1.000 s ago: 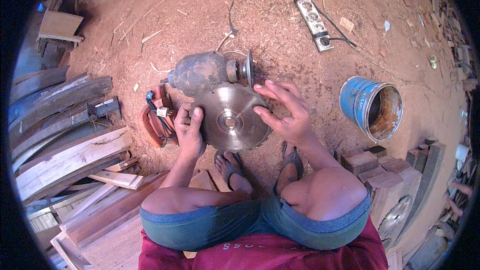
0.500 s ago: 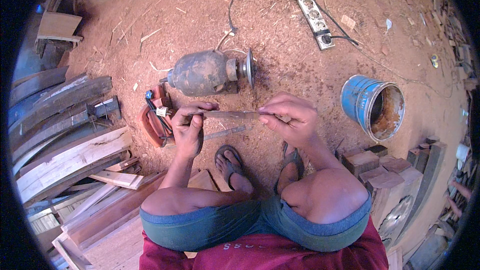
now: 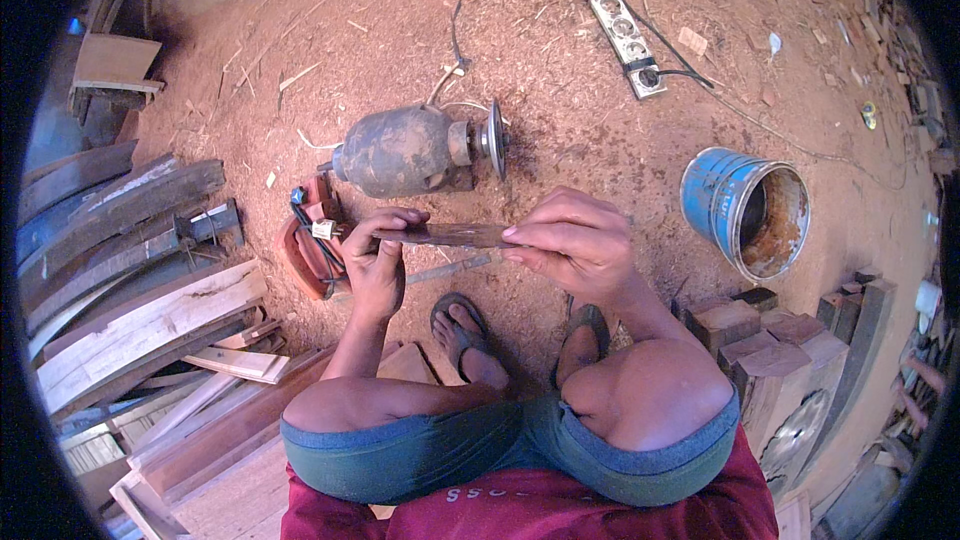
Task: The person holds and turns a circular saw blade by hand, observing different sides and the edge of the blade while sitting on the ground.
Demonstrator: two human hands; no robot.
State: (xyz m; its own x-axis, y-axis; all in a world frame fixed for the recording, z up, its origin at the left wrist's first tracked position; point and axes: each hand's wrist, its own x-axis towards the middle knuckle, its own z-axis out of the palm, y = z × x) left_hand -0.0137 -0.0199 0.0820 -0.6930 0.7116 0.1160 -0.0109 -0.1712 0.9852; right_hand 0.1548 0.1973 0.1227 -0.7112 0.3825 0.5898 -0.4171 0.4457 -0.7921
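Note:
A narrow, flat, dark metal blade [image 3: 450,235] is held level between my two hands, above my feet. Its left end lies between the thumb and fingers of my left hand [image 3: 378,255]. The thumb and fingertips of my right hand [image 3: 575,242] pinch its other end. Just beyond the blade, a dusty electric motor [image 3: 395,150] lies on the ground with a round grinding disc [image 3: 496,140] on its right end. The blade does not touch the disc. An orange power tool [image 3: 308,250] with a plug and cord rests left of my left hand, partly hidden by it.
A white power strip [image 3: 626,40] with black cable lies at the far right. A rusty blue bucket [image 3: 745,210] stands right of my right hand. Wooden boards [image 3: 150,330] are stacked at left, and wood blocks [image 3: 770,350] with a circular saw blade [image 3: 797,430] sit at right.
The blade has tilted so more of its dark flat face shows. My right hand has shifted slightly left; both hands keep their hold.

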